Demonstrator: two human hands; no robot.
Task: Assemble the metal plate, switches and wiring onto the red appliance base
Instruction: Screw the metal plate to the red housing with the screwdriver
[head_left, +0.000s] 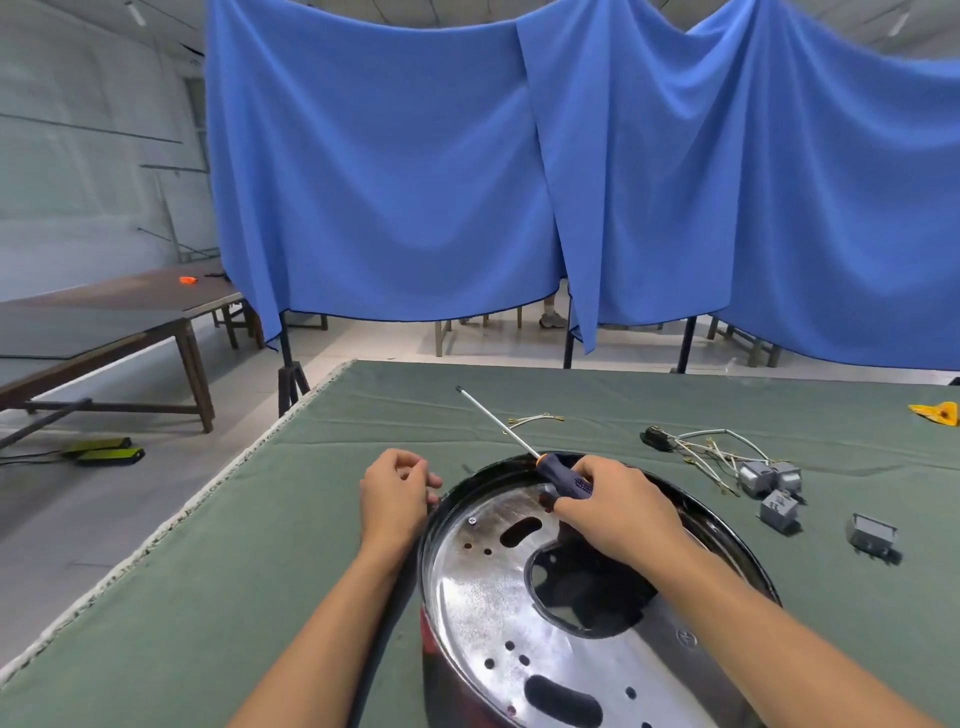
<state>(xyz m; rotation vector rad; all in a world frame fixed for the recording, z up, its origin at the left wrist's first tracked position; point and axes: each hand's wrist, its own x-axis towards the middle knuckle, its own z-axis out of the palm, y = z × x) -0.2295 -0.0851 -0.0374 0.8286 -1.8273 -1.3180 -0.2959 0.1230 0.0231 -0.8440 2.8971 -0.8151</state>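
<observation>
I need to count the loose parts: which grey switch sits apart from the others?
The rightmost grey switch, alone near the table's right side; the other three cluster by the wires.

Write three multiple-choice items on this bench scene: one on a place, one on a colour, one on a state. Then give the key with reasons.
1. Where do the grey switch blocks lie?
A. inside the base
B. on the green cloth, right of the base
C. on the far wooden table

2. What colour is the screwdriver handle?
A. dark blue with orange collar
B. plain red
C. white

3. What is the right hand doing?
A. lying flat
B. gripping the screwdriver
C. holding wires

Key: B, the blocks sit beside the wires; A, the handle shows it; B, fingers curl round the handle above the metal plate.
</observation>
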